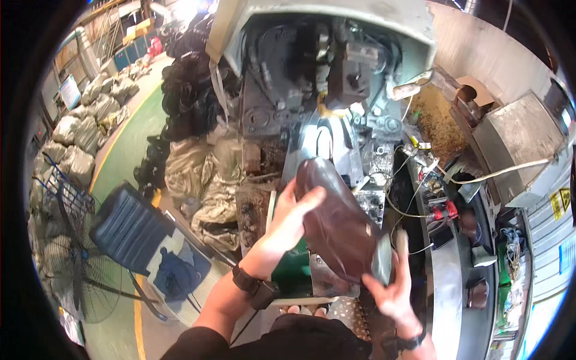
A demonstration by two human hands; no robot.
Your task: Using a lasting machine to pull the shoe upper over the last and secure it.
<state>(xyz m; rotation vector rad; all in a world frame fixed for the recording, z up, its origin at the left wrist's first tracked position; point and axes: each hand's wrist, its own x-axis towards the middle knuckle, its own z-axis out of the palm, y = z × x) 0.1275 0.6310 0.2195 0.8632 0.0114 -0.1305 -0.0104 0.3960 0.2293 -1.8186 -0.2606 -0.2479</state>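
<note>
Between my hands, in front of the machine, is a long, glossy dark brown piece [339, 225] that looks like a leather shoe upper. Its rounded end points up toward the machine. A pale greenish part [381, 258] shows at its lower right end. My left hand [290, 221] grips the left side, thumb laid over the top. At the lower right end, my right hand [390, 291] has its fingers around the pale part and its thumb at the edge. The machine's bright lit working head [327, 141] is just beyond the piece.
A pale machine hood [336, 13] arches overhead. Bagged goods [201, 174] and dark piled items [192, 90] stand left, near a chair [132, 219] and a fan [81, 270]. At right are cables, a metal box [510, 144] and a shelf with a similar brown piece [478, 294].
</note>
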